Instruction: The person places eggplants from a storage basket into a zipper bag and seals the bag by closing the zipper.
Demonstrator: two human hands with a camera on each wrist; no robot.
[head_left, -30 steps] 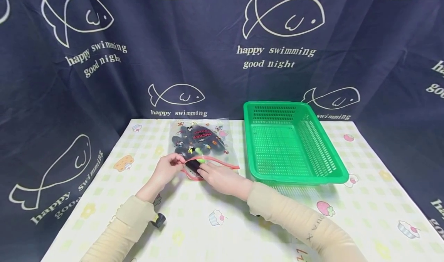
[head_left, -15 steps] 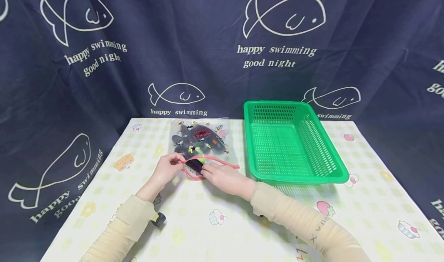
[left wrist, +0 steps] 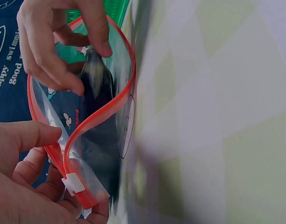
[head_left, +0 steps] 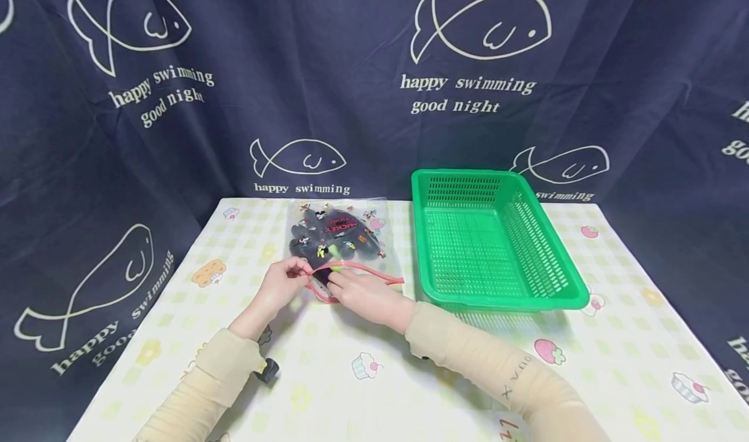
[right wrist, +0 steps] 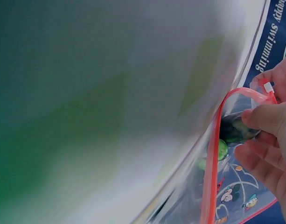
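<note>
A clear zip bag point(head_left: 383, 253) with cartoon prints and a red zip edge lies at the back of the table, its mouth toward me. My left hand point(head_left: 279, 289) pinches the left corner of the mouth, beside the white zip slider point(left wrist: 73, 183). At the gaping mouth, my right hand point(head_left: 368, 296) holds the near end of a dark eggplant point(left wrist: 97, 86) between thumb and fingers. Most of the eggplant is inside the bag. A bright green piece point(right wrist: 222, 150) shows close by it. Several dark rounded shapes point(head_left: 318, 224) fill the bag's far part.
A green plastic basket point(head_left: 562, 250) with slotted walls stands right of the bag. The table point(head_left: 328, 377) has a pale checked cloth with printed cupcakes and strawberries. A dark blue fish-print curtain point(head_left: 374, 58) hangs right behind the table.
My right hand drew back slightly to the right, then shifted left and deeper over the bag's mouth, covering more of the eggplant. The left hand keeps its hold on the corner.
</note>
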